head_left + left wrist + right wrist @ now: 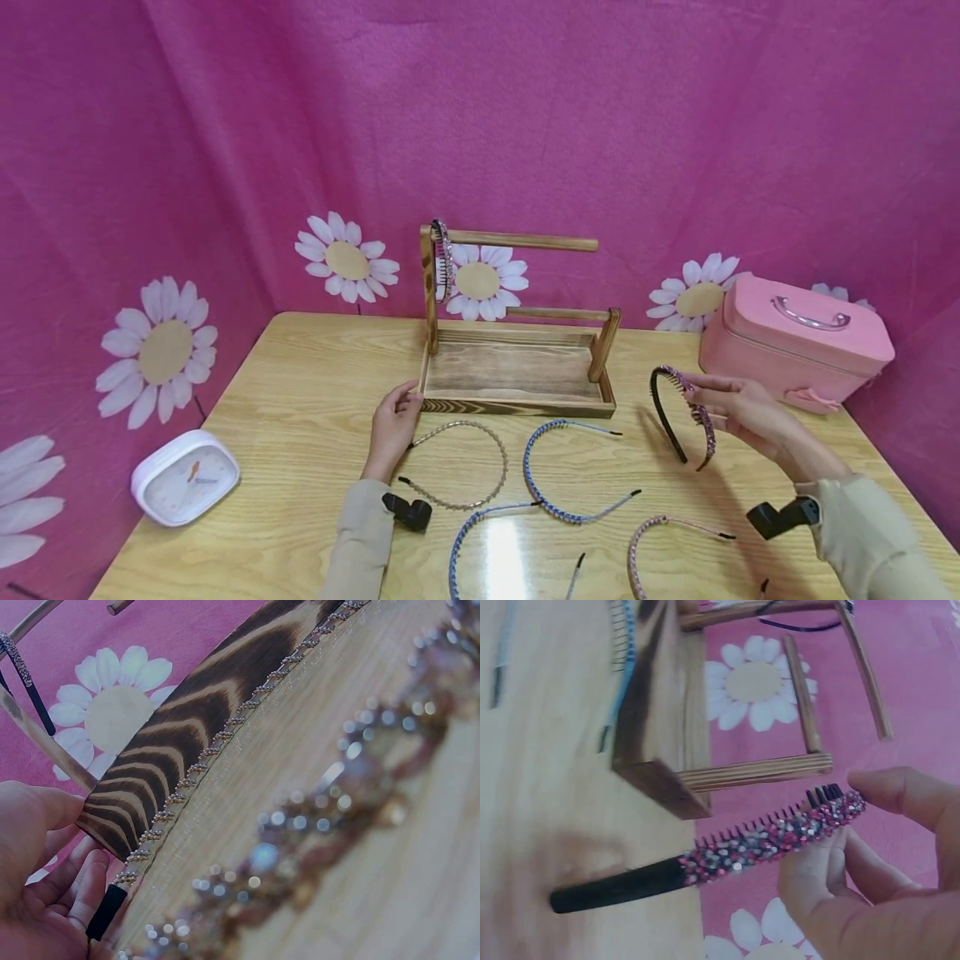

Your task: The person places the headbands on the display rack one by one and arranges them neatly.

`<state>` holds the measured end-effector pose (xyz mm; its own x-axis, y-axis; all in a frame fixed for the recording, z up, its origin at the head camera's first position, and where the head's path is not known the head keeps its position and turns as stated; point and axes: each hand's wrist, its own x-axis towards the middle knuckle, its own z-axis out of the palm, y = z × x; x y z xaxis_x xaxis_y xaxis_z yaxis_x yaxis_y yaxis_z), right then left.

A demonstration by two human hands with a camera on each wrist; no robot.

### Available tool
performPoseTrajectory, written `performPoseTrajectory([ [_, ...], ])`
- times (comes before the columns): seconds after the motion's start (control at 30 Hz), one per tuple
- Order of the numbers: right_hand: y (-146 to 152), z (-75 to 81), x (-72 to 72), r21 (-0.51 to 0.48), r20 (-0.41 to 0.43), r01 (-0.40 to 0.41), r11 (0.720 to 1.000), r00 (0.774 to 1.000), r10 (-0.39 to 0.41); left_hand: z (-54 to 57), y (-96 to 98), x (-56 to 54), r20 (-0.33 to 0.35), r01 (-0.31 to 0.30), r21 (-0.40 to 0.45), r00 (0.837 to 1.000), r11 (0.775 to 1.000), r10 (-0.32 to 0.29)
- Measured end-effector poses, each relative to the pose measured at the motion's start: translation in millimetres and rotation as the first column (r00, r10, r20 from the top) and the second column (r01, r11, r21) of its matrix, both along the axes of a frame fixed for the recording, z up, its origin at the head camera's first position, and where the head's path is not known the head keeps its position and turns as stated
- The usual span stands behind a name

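While the right hand (753,417) pinches a glittery headband (742,846) between thumb and fingers, holding it up above the worktop (300,400), the left hand (393,425) grips the near left corner of a wooden rack (517,407), its thumb at the front and the other fingers bent round the side.

Six headbands show in all: one in the right fingers, one on the rack and four on the worktop. The hung headband (447,258), ahead of the left fingers and a little to their right, sits on the upper of the rack's two bars, against the tall post. Just to the right of the left fingers lies a gold beaded headband (505,462). Between the two hands is a blue headband (527,461); a second blue band (455,554) lies nearer the person than the left fingers, and a pink band (633,554) nearer than the right ones. One pink case (795,342), with a silver handle and a bow, stands just beyond the right fingers; one white clock (187,479) is well to the left of the left fingers.

Pink, silver and dark beads crust the outside of the pinched headband. Black teeth line its inner side, and a smooth black end points away from the right fingers.
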<state>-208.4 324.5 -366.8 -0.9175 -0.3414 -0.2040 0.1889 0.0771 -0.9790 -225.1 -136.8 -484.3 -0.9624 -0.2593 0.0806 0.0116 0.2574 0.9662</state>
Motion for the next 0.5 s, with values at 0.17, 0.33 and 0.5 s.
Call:
performPoseTrajectory([
  [0.17, -11, 10.8, -22.5, -0.189, 0.008, 0.056, 0.98, 0.998, -0.056, 0.5, -1.2, -0.1, 0.0, 0.007, -0.001, 1.0, 1.0, -0.007],
  [0.33, -27, 21.4, -45.0, -0.294, 0.032, 0.131, 0.947, 0.991, -0.128, 0.6, -1.2, 0.3, 0.005, 0.012, -0.006, 1.0, 1.0, -0.012],
  [0.5, -46, 33.1, -63.3, -0.357, 0.045, 0.178, 0.917, 0.984, -0.174, 0.4, -0.9, -0.9, 0.004, 0.008, -0.004, 1.0, 1.0, -0.008],
])
